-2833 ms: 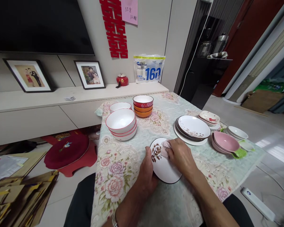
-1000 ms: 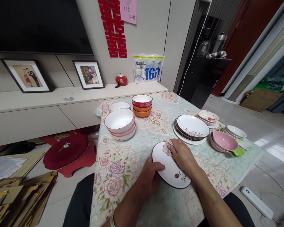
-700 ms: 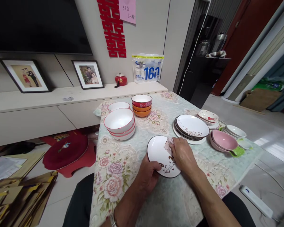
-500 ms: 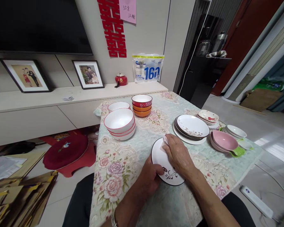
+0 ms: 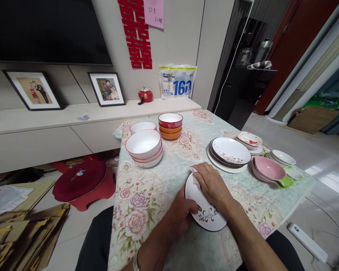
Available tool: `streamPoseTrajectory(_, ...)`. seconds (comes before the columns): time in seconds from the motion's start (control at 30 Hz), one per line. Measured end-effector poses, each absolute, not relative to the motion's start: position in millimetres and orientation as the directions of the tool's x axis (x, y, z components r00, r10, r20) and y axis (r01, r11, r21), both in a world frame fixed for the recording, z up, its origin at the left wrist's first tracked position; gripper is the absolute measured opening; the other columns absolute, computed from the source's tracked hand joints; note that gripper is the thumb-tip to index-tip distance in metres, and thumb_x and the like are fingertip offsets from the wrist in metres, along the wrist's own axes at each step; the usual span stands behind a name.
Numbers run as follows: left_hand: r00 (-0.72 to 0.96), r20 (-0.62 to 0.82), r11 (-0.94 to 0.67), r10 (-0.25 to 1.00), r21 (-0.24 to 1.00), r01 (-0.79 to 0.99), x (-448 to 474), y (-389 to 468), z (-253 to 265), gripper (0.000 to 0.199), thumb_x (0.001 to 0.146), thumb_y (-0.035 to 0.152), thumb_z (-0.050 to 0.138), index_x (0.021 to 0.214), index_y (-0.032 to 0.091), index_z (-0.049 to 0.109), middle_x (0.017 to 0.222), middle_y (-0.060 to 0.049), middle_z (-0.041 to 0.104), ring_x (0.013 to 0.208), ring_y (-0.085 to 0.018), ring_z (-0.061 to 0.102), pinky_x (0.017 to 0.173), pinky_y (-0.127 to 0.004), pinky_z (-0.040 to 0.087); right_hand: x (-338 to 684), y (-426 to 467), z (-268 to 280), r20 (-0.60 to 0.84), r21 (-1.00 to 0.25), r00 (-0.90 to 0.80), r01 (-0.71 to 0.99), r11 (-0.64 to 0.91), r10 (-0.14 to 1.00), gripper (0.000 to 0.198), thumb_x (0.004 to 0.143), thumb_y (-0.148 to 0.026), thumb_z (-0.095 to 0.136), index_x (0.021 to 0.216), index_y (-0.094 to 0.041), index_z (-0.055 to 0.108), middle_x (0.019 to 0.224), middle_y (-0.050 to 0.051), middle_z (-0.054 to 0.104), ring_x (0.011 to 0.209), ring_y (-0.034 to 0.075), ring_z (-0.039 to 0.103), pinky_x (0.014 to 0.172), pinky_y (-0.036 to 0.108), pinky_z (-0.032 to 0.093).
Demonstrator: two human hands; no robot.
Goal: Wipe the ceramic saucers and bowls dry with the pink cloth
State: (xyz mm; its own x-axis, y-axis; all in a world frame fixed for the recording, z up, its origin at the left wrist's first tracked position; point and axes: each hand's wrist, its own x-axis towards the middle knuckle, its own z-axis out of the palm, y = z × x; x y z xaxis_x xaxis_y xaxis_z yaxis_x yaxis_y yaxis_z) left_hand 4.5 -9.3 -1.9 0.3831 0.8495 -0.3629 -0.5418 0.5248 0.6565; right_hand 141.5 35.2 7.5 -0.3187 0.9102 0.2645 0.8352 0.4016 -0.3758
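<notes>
Brown-flowered white plate (image 5: 207, 216) is held over the near edge of the counter, face up; whether the counter is also touched by it cannot be told. The counter (image 5: 180, 167) is covered by a tablecloth printed with roses. Toward its right edge, dark-rimmed dinner plates (image 5: 230, 152) are stacked on a wider white plate. Near the far-left corner, red-rimmed white bowls (image 5: 144, 148) are piled, and another white bowl (image 5: 142, 127) is set just behind them. Beside these, toward the far edge, a red bowl (image 5: 171, 120) is nested on orange bowls (image 5: 169, 135). Close to the near-right corner, pink leaf-shaped bowls (image 5: 269, 169) with a green handle are stacked.

By the left hand (image 5: 182, 212) the plate is grasped at its left rim: the thumb is laid on the upper face, while the other fingers are hidden beneath. By the clenched fingers of the right hand (image 5: 213, 186), a pale pink cloth (image 5: 196, 175) is gripped and pressed to the plate's far rim.
</notes>
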Motion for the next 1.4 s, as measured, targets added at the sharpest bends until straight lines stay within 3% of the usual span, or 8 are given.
streamPoseTrajectory(0.17,0.353,-0.313,0.470,0.882,0.644,-0.603,3.6,-6.4,-1.1,0.066,0.045,0.001,0.052,0.109,0.014,0.062,0.080,-0.004,0.073,0.077,-0.024,0.067,0.063,-0.030,0.047,155.1,37.4,2.7,0.117,-0.330,-0.054,0.940,0.090,0.992,0.028,0.103,-0.030,0.035,0.111,-0.018,0.059,0.095,0.010,0.062,0.091,0.023,0.061,0.074,0.031,0.043)
streamPoseTrajectory(0.33,0.207,-0.281,0.345,0.937,0.652,-0.675,3.1,-3.1,-2.3,0.084,0.048,-0.005,0.052,0.128,0.018,0.053,0.100,-0.005,0.075,0.094,-0.024,0.067,0.078,-0.032,0.051,153.8,35.2,2.7,0.098,-0.228,0.012,0.974,0.010,0.995,0.028,0.103,-0.030,0.035,0.108,-0.015,0.058,0.093,0.014,0.063,0.086,0.027,0.060,0.070,0.033,0.042)
streamPoseTrajectory(0.5,0.252,-0.350,0.426,0.902,0.629,-0.650,4.7,-4.5,-0.2,0.084,0.043,-0.005,0.049,0.124,0.017,0.056,0.094,-0.004,0.075,0.091,-0.026,0.068,0.077,-0.033,0.051,147.8,38.8,-6.7,0.261,-0.209,-0.099,0.965,0.156,0.960,0.029,0.100,-0.025,0.042,0.118,-0.009,0.058,0.117,0.021,0.062,0.109,0.033,0.055,0.091,0.044,0.045)
streamPoseTrajectory(0.63,0.333,-0.324,0.464,0.886,0.629,-0.624,7.6,-8.3,-1.8,0.076,0.041,-0.004,0.048,0.113,0.017,0.061,0.086,-0.002,0.073,0.085,-0.025,0.068,0.068,-0.030,0.049,138.4,36.0,-8.5,0.321,-0.258,-0.250,0.905,0.338,0.913,0.046,0.096,-0.026,0.048,0.137,-0.004,0.047,0.145,0.024,0.046,0.135,0.035,0.040,0.109,0.052,0.036)
streamPoseTrajectory(0.9,0.371,-0.192,0.401,0.909,0.650,-0.645,8.1,-10.3,-3.3,0.051,0.049,-0.004,0.052,0.093,0.017,0.069,0.089,-0.005,0.073,0.089,-0.024,0.066,0.075,-0.032,0.048,120.9,21.4,10.8,0.238,-0.413,-0.621,0.631,0.656,0.747,0.041,0.102,-0.028,0.036,0.139,-0.020,0.049,0.149,0.008,0.048,0.144,0.023,0.032,0.119,0.053,0.019)
streamPoseTrajectory(1.07,0.385,-0.268,0.462,0.883,0.640,-0.614,7.7,-9.0,-6.5,0.069,0.040,-0.004,0.046,0.104,0.016,0.066,0.077,-0.002,0.072,0.077,-0.023,0.067,0.058,-0.026,0.043,134.6,33.0,-1.1,0.282,-0.317,-0.376,0.832,0.455,0.883,0.041,0.103,-0.029,0.032,0.141,-0.026,0.048,0.146,0.008,0.051,0.142,0.028,0.034,0.113,0.063,0.020)
streamPoseTrajectory(1.23,0.352,-0.320,0.475,0.880,0.611,-0.633,4.6,-6.1,0.4,0.084,0.040,-0.004,0.047,0.120,0.017,0.061,0.088,-0.003,0.075,0.083,-0.024,0.068,0.073,-0.032,0.051,147.1,36.6,-11.3,0.416,-0.238,-0.083,0.951,0.197,0.906,0.038,0.098,-0.031,0.045,0.133,-0.024,0.058,0.133,0.017,0.053,0.118,0.035,0.044,0.091,0.056,0.044)
streamPoseTrajectory(1.4,0.330,-0.328,0.465,0.885,0.620,-0.631,2.3,-4.1,1.0,0.082,0.042,-0.003,0.048,0.120,0.017,0.061,0.091,-0.004,0.075,0.084,-0.024,0.067,0.075,-0.033,0.051,146.7,35.5,-13.5,0.436,-0.320,-0.096,0.913,0.254,0.895,0.034,0.093,-0.022,0.052,0.125,-0.017,0.061,0.105,0.015,0.055,0.099,0.029,0.051,0.087,0.045,0.049)
